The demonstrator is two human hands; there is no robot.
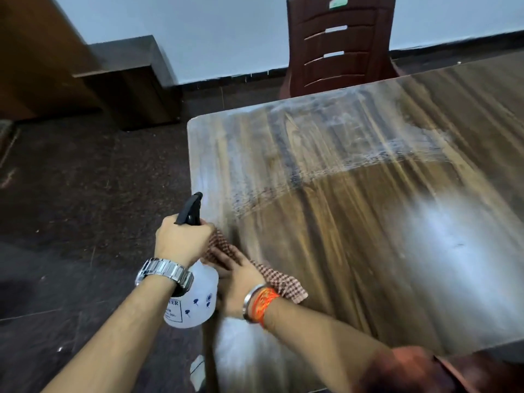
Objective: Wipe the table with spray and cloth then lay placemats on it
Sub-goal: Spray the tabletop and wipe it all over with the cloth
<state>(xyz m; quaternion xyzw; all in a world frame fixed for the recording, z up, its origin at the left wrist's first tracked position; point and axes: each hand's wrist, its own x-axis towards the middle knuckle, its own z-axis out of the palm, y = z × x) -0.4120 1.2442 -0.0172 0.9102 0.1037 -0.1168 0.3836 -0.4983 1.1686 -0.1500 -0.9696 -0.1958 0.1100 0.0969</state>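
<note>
Streaky wet table (368, 222), left hand (184, 242) wrapped round the spray bottle (195, 302) just off its edge, right hand (238, 276) flat on the cloth (283, 282) right there — one long swipe probably drags it overboard.

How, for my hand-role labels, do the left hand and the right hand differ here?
The left hand grips the spray bottle beside the table edge; the right hand lies flat, pressing the checked cloth onto the table. The left wrist wears a metal watch; the right, a metal bangle and orange thread. Both are bare.
</note>
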